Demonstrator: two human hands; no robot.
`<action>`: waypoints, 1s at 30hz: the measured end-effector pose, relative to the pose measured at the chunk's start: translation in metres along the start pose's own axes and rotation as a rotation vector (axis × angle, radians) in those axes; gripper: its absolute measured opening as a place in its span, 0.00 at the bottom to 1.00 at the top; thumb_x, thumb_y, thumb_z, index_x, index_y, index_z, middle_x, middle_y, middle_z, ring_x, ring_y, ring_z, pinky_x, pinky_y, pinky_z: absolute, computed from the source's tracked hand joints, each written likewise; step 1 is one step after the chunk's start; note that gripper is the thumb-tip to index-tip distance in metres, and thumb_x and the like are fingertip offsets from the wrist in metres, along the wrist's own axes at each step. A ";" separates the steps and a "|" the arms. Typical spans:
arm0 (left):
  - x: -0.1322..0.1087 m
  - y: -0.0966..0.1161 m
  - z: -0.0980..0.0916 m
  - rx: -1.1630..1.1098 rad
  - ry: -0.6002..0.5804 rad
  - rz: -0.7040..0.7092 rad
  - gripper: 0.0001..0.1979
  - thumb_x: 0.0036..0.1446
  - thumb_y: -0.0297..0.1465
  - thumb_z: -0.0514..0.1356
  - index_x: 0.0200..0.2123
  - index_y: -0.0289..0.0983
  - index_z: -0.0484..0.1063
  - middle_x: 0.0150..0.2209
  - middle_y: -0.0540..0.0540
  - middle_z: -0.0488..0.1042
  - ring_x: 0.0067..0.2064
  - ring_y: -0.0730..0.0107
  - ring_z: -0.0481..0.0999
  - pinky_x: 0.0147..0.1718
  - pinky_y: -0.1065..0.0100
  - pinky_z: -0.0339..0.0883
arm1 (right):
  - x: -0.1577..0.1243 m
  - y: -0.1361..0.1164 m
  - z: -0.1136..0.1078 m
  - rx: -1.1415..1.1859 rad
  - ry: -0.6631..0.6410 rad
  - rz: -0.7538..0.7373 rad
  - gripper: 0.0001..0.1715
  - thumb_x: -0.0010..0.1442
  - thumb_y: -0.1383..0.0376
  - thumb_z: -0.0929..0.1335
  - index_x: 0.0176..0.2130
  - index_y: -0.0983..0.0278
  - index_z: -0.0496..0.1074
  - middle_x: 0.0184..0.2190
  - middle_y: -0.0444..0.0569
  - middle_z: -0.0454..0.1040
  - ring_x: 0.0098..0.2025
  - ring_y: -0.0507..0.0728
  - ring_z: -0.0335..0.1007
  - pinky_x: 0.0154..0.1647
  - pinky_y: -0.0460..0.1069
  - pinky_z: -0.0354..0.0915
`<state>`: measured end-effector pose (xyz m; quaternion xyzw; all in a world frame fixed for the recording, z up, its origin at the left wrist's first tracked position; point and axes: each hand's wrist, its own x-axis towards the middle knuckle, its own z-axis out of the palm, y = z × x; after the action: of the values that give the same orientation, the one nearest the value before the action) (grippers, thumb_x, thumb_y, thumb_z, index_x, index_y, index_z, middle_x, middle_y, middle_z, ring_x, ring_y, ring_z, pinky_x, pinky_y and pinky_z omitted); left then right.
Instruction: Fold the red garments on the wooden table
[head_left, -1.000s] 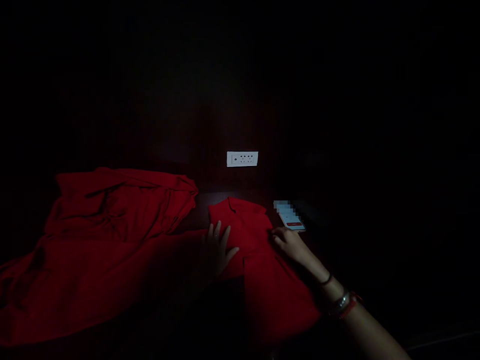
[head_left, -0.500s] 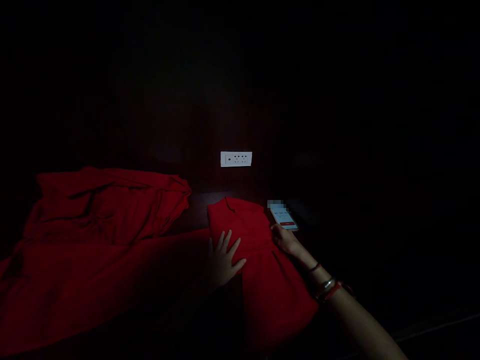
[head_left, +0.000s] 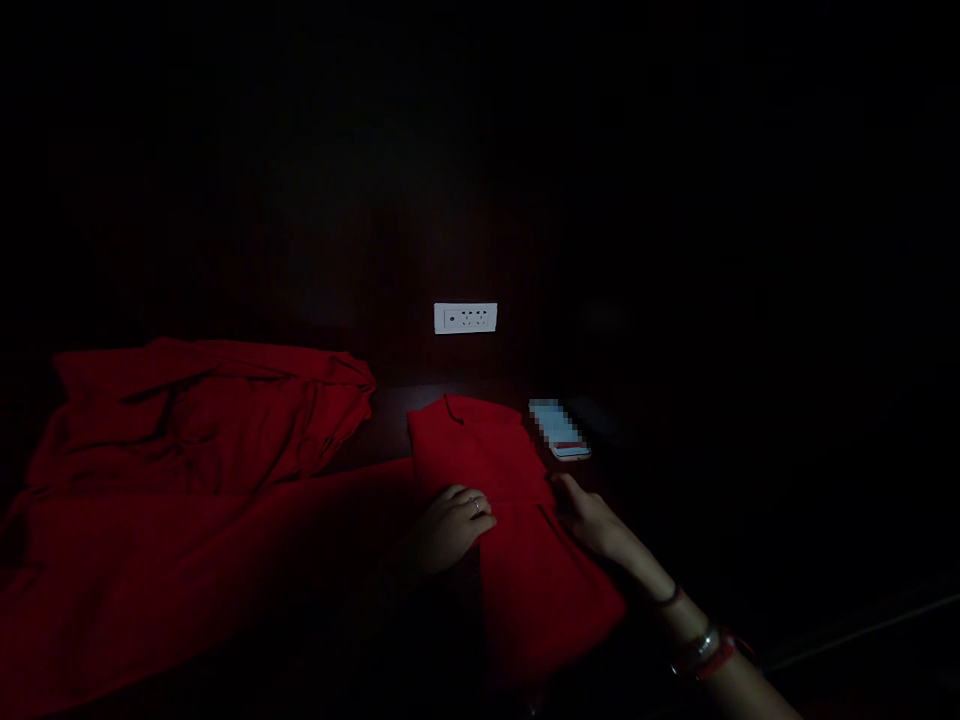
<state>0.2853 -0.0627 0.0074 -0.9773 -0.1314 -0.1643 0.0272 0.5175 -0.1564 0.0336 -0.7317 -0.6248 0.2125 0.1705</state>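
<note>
A red garment (head_left: 487, 450) lies folded narrow in front of me, with a notched edge at its top. A crosswise seam or fold runs across it, and below that the lower part flares out. At its left edge, level with that line, my left hand (head_left: 454, 530) has its ringed fingers closed on the cloth. Opposite, my right hand (head_left: 592, 515) grips the right edge, thumb uppermost and the other fingers mostly hidden. Bracelets circle my right wrist.
More red cloth (head_left: 202, 410) lies rumpled at the left, spreading towards the front. A phone (head_left: 562, 432) with a lit screen rests just beyond my right hand. On the dark wall behind is a white socket panel (head_left: 465, 318). Deep shadow hides the right side.
My left hand, spread flat on the garment before, has curled its fingers at the left edge. My right hand has slid down along the right edge, away from the phone.
</note>
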 end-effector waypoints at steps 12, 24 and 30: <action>-0.002 -0.004 -0.002 0.036 -0.008 0.029 0.08 0.54 0.25 0.51 0.34 0.38 0.69 0.35 0.48 0.70 0.40 0.69 0.64 0.44 0.66 0.56 | 0.001 0.009 0.001 -0.163 0.087 0.017 0.21 0.54 0.71 0.57 0.49 0.65 0.59 0.41 0.54 0.70 0.41 0.56 0.67 0.41 0.48 0.60; -0.011 0.006 0.015 0.016 -0.042 -0.197 0.24 0.56 0.40 0.47 0.57 0.47 0.52 0.59 0.49 0.53 0.59 0.57 0.51 0.52 0.50 0.50 | 0.013 -0.008 0.020 -0.470 -0.088 -0.122 0.33 0.60 0.49 0.49 0.61 0.56 0.42 0.63 0.48 0.36 0.62 0.63 0.30 0.56 0.66 0.37; -0.007 -0.015 0.002 0.170 0.115 -0.448 0.24 0.57 0.38 0.47 0.57 0.42 0.53 0.61 0.44 0.48 0.60 0.54 0.47 0.53 0.47 0.47 | 0.031 -0.033 0.010 -0.445 0.082 -0.193 0.36 0.59 0.46 0.48 0.61 0.57 0.41 0.63 0.50 0.35 0.63 0.61 0.25 0.57 0.65 0.35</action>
<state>0.2758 -0.0498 0.0033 -0.9070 -0.3564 -0.2098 0.0798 0.4885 -0.1203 0.0393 -0.6961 -0.7159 0.0225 0.0496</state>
